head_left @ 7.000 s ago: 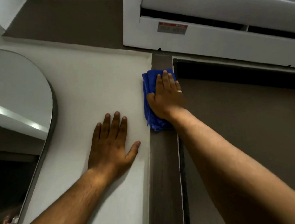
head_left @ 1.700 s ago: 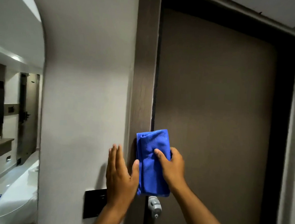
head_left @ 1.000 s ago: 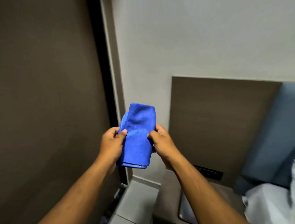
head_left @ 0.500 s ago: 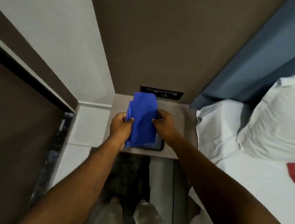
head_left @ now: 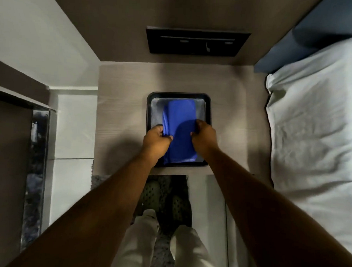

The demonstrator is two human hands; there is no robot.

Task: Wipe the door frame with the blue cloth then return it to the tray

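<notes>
The folded blue cloth (head_left: 180, 131) lies lengthwise inside the black tray (head_left: 208, 106), which sits on a light wooden bedside table (head_left: 232, 119). My left hand (head_left: 156, 138) pinches the cloth's left edge. My right hand (head_left: 204, 137) grips its right edge. Both hands rest low over the tray's near half, one on each side of the cloth. The door frame (head_left: 17, 94) shows at the left edge of the view.
A black switch panel (head_left: 197, 42) is set in the wooden wall behind the table. A bed with white linen (head_left: 316, 129) lies close on the right. Pale floor tiles (head_left: 74, 129) lie on the left. My legs and dark shoes stand below the table's front edge.
I turned from the door frame to the bedside table. Both hands carried the cloth down, and it now lies in the tray with both hands on its edges.
</notes>
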